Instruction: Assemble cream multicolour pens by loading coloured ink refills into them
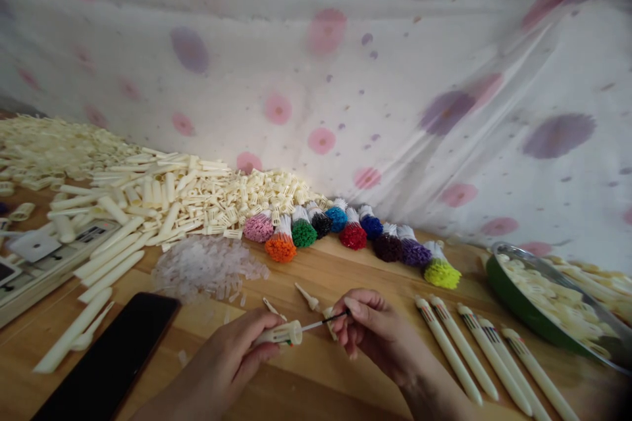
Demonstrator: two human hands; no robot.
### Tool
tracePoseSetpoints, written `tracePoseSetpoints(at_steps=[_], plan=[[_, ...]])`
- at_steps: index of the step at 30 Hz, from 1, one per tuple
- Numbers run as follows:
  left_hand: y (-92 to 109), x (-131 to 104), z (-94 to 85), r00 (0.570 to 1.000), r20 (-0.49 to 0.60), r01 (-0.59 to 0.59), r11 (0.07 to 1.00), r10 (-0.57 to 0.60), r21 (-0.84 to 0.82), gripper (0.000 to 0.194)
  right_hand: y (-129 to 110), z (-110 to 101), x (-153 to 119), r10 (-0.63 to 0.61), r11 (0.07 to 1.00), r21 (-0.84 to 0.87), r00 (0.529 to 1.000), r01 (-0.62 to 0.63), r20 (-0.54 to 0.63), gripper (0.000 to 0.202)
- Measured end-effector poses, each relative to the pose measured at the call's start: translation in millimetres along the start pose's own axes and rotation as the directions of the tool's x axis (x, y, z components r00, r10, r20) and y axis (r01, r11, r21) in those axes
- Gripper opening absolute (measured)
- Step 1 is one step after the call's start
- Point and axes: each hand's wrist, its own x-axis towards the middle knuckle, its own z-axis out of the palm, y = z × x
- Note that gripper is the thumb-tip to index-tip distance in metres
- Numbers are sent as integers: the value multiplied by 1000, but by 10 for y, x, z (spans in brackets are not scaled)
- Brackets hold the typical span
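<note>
My left hand [234, 356] grips a short cream slotted barrel [286, 334], its open end turned to the right, with a bit of green and orange showing at its slots. Between the thumb and fingers of my right hand [378, 332] is a thin refill [323, 321], dark at the right and whitish at the left, its pale end at the barrel's mouth. Small cream pointed parts [307, 297] lie just beyond my hands. Bundles of coloured refills, such as the orange bundle [281, 247] and the red bundle [353, 235], stand behind them.
At the left are a black phone [111, 358], a power strip [54, 266], cream tubes [111, 263] and clear small pieces [205, 266]. Several assembled pens [494, 358] lie at the right, near a green bowl [513, 306] of cream parts. A flowered curtain [296, 66] hangs behind.
</note>
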Motion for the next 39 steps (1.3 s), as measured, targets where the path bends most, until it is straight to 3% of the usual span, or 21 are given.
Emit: tracePoseSetpoints(at_steps=[14, 22, 27, 32, 39], plan=[[-13, -27, 46, 999, -42, -5, 999, 4, -36, 21, 130, 31, 11, -7, 999, 49, 998, 4, 65, 20], [16, -27, 51, 1000, -24, -12, 999, 11, -44, 19, 245, 66, 29, -16, 997, -71, 996, 22, 86, 21], [6, -25, 74, 1000, -19, -6, 999, 5, -52, 19, 338, 109, 61, -32, 991, -128, 999, 27, -41, 24], [18, -24, 90, 999, -31, 17, 999, -18, -43, 17, 417, 180, 47, -164, 956, -275, 965, 104, -204, 25], [89, -29, 63, 999, -37, 32, 995, -36, -96, 13, 455, 279, -1, -207, 896, -439, 937, 65, -283, 35]])
